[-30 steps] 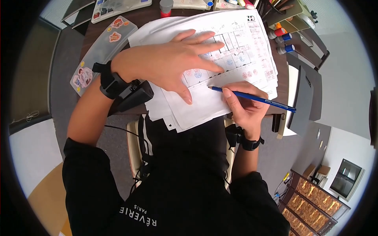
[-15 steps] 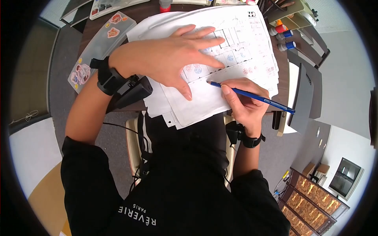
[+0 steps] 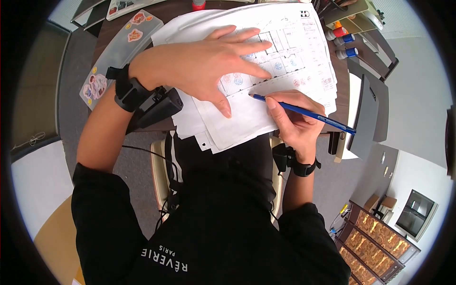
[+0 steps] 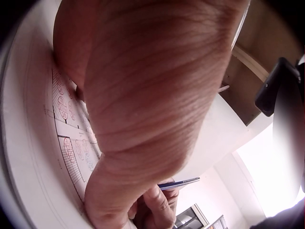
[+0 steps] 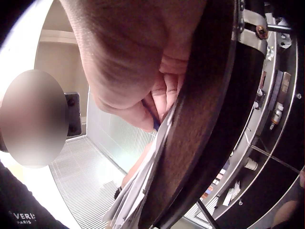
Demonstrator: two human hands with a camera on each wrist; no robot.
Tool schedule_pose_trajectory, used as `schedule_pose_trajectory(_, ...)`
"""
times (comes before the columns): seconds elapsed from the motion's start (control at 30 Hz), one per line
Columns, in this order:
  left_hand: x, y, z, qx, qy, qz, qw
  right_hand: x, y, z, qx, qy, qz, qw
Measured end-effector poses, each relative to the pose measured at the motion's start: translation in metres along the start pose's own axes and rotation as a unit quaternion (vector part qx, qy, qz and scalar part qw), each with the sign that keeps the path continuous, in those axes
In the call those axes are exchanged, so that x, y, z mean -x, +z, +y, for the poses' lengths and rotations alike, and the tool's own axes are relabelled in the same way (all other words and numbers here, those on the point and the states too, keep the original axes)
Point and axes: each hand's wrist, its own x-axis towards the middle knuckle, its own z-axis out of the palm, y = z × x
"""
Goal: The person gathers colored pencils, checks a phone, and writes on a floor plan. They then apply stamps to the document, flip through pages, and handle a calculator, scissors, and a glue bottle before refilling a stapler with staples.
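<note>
A stack of white paper sheets (image 3: pixel 237 127) lies at the desk's front edge, the top one printed with a floor plan (image 3: pixel 280 62) carrying red and blue marks. My left hand (image 3: pixel 209 64) rests flat on it with fingers spread, covering part of the plan. In my right hand (image 3: pixel 299 118) a blue pencil (image 3: pixel 313 115) is pinched between thumb and fingers. Its tip points left, right at the paper just below the plan's lower line. The right wrist view shows that hand (image 5: pixel 138 81) low over the sheets' edge, mostly hiding the pencil.
A translucent case with stickers (image 3: pixel 118 52) lies left of the papers. Small red-capped and blue-capped bottles (image 3: pixel 346 53) stand to the right, beside an organizer (image 3: pixel 354 23) holding pens. A black device (image 3: pixel 159 109) is strapped at the left wrist.
Papers and both hands appear slightly higher in the head view. The left hand stays spread on the sheets, and the right keeps its pinch on the pencil, whose tip shows only a slight shift.
</note>
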Motion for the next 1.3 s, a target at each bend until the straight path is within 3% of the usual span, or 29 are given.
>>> schedule_pose_trajectory(0.77, 0.0008, 0.0035, -0.0007, -0.01, -0.003, 0.003, 1.0, 0.001, 0.0011, 0.0015, -0.002, 0.004, 0.01, 1.0)
schedule_pose_trajectory(0.93, -0.0003, 0.0002, -0.0002, -0.005, -0.001, -0.005, 1.0, -0.0019, -0.0003, 0.0013, -0.004, -0.041, -0.009, 0.999)
schedule_pose_trajectory(1.3, 0.0002, 0.0019, 0.001, -0.001, -0.008, 0.0, 1.0, -0.0018, -0.0006, -0.0012, 0.005, -0.04, 0.001, 0.999)
